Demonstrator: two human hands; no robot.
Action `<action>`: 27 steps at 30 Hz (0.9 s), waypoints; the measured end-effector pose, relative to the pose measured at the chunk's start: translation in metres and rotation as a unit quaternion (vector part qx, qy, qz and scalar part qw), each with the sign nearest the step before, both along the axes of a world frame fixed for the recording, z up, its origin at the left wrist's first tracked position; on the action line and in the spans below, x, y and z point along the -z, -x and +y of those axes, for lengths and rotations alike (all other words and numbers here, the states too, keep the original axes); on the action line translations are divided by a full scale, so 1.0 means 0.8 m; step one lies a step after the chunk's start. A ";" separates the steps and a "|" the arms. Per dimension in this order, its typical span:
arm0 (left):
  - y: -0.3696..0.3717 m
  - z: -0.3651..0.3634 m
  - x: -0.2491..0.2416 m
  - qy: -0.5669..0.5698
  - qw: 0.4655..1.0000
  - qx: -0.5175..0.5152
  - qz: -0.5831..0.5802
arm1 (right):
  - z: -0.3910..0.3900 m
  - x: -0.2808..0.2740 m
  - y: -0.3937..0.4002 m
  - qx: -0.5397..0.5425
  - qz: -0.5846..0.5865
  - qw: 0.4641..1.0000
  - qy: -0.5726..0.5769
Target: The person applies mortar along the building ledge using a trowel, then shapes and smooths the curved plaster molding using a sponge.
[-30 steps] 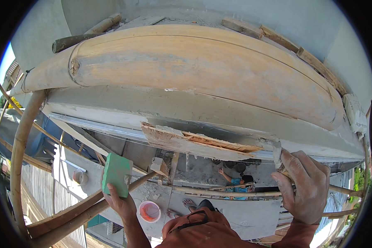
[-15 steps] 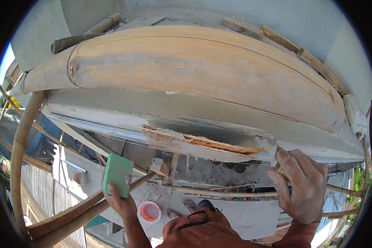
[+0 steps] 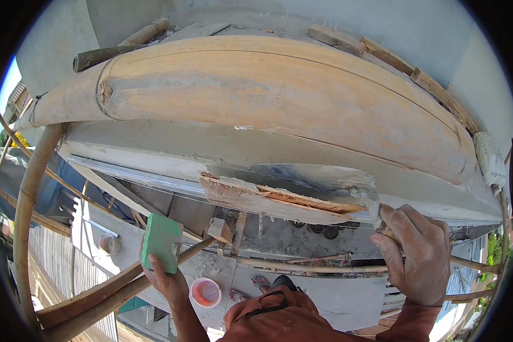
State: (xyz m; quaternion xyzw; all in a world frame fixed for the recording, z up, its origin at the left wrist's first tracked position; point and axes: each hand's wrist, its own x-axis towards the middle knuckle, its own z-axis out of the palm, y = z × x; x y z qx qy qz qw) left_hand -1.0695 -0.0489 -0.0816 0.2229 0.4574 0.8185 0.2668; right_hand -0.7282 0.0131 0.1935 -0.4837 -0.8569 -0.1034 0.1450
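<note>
My right hand (image 3: 417,251) is closed round the handle of a metal trowel (image 3: 325,178), whose long blade lies along the plastered ledge (image 3: 154,137). A flat wooden board (image 3: 279,202) with a splintered upper edge sits against the ledge just below the blade. On the lower left, my left hand (image 3: 166,279) grips a green block (image 3: 162,240) by its lower edge, with the thumb on its face. The block is held away from the ledge.
A thick bamboo pole (image 3: 268,91) spans the view above the ledge. Bamboo supports (image 3: 31,211) stand at the left. Far below are a pink bucket (image 3: 206,292), a wooden block (image 3: 220,230) and my feet. Timber pieces (image 3: 382,56) lie behind the pole.
The trowel blade has tilted, so more of its smeared face shows. My right hand has shifted very slightly down; my left hand holds the green block much as before.
</note>
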 end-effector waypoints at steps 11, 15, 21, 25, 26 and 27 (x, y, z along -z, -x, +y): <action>0.003 -0.002 0.000 0.017 0.999 -0.023 0.022 | -0.004 -0.005 0.000 0.019 0.031 0.999 -0.022; 0.001 -0.003 0.003 0.036 0.999 -0.032 0.020 | -0.007 -0.005 0.002 0.098 0.033 0.994 0.044; 0.008 -0.008 0.003 0.032 0.998 -0.044 0.028 | -0.018 -0.003 -0.017 0.074 0.007 0.996 -0.042; 0.006 -0.004 -0.002 0.011 0.999 -0.041 0.015 | -0.010 -0.005 -0.011 0.071 0.034 0.997 -0.026; 0.006 -0.004 0.001 0.012 0.999 -0.039 0.011 | -0.007 -0.005 -0.008 0.072 0.034 0.997 -0.026; 0.006 -0.005 0.002 0.013 0.999 -0.036 0.007 | -0.003 -0.006 -0.004 0.058 0.027 0.998 -0.012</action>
